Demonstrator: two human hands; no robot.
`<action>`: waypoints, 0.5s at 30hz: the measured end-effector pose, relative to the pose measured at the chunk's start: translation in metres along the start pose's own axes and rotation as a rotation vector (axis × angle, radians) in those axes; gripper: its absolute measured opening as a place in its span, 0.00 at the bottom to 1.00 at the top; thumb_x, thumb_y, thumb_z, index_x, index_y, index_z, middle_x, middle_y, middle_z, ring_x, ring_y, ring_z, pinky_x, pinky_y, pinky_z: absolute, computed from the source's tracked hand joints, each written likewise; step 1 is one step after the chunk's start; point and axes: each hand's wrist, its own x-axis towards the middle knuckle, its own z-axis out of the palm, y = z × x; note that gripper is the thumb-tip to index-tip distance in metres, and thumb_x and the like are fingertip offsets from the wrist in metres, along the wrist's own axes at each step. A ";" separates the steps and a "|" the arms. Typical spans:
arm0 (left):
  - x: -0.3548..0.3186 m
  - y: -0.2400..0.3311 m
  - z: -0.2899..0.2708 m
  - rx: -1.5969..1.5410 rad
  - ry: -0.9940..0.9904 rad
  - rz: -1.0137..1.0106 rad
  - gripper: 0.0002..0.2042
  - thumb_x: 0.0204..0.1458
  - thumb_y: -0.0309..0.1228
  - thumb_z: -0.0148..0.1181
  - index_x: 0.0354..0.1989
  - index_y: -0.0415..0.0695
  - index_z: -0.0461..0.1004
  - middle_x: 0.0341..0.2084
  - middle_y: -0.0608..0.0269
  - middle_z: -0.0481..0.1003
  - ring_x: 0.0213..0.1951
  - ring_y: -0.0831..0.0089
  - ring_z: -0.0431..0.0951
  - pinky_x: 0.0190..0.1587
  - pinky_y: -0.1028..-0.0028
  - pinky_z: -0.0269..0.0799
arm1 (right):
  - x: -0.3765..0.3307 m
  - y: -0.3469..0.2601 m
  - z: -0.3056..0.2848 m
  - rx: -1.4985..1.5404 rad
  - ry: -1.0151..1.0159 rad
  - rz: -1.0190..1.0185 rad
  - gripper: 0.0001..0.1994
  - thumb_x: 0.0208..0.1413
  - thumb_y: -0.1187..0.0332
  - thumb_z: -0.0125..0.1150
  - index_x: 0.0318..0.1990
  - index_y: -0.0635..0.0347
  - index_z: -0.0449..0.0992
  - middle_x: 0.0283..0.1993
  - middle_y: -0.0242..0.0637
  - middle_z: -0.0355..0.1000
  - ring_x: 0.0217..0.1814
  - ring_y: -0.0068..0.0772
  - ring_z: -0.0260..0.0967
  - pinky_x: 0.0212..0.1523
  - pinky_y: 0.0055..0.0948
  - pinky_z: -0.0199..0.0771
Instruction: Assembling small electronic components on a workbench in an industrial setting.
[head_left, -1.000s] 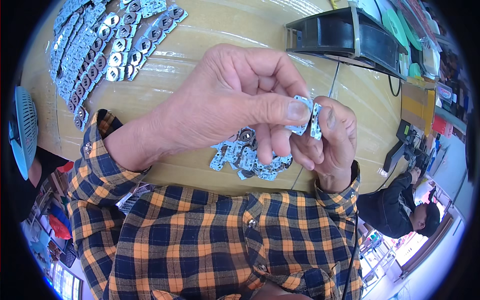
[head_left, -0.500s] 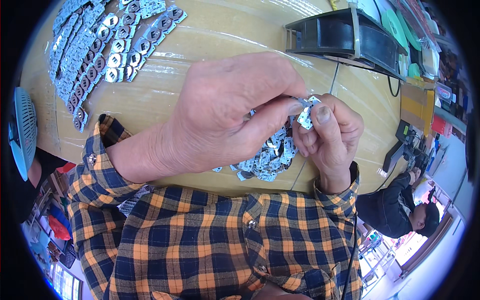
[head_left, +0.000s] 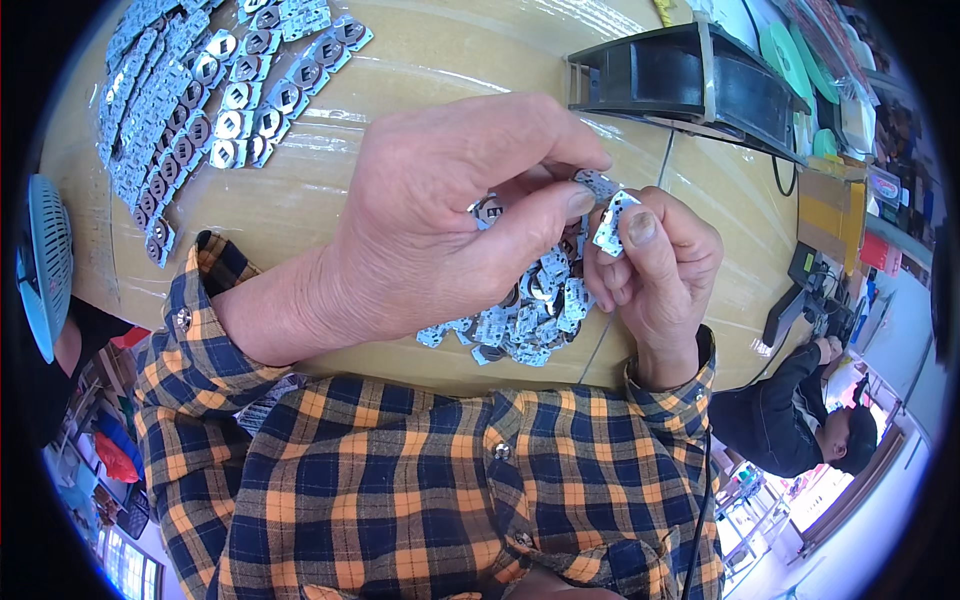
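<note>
My right hand [head_left: 665, 260] pinches a small pale-blue circuit board [head_left: 613, 225] between thumb and curled fingers. Close against it, my left hand [head_left: 450, 215] holds a second small circuit board [head_left: 598, 183], greyish, between thumb and forefinger; whether the two boards touch, I cannot tell. Under the left hand, a board with a round battery cell [head_left: 489, 211] shows in part; what supports it is hidden. Below both hands lies a loose pile of similar circuit boards [head_left: 530, 325], partly covered by the left hand.
Rows of boards with round cells [head_left: 185, 140] lie at the far left of the table [head_left: 400, 70]. A black fan-like housing [head_left: 650, 80] stands at the back right, near a cardboard box [head_left: 832, 210]. A blue basket [head_left: 48, 265] is at left; another person [head_left: 775, 420] sits at right.
The left thumb and forefinger have shifted slightly left and opened a little, and more of the greyish board between them shows. The right hand keeps its board, now more upright.
</note>
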 end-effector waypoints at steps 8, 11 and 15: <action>0.002 -0.001 -0.002 0.004 -0.052 0.015 0.11 0.50 0.13 0.57 0.43 0.33 0.75 0.32 0.58 0.78 0.32 0.77 0.81 0.33 0.82 0.76 | 0.000 0.004 -0.002 -0.128 0.026 -0.071 0.10 0.63 0.70 0.56 0.31 0.67 0.74 0.20 0.28 0.68 0.18 0.11 0.60 0.19 0.14 0.58; 0.002 -0.001 -0.001 -0.019 -0.037 0.009 0.11 0.50 0.13 0.58 0.42 0.33 0.75 0.32 0.57 0.78 0.32 0.77 0.81 0.33 0.82 0.76 | -0.001 0.003 0.000 -0.139 0.039 -0.083 0.10 0.63 0.70 0.56 0.31 0.67 0.74 0.21 0.28 0.68 0.18 0.11 0.60 0.19 0.14 0.57; 0.003 -0.001 -0.002 -0.001 -0.038 0.011 0.11 0.49 0.13 0.58 0.42 0.33 0.76 0.32 0.57 0.77 0.32 0.77 0.80 0.33 0.81 0.76 | 0.002 0.000 -0.001 -0.126 0.053 -0.024 0.12 0.63 0.68 0.56 0.30 0.67 0.74 0.19 0.27 0.67 0.16 0.11 0.59 0.17 0.15 0.56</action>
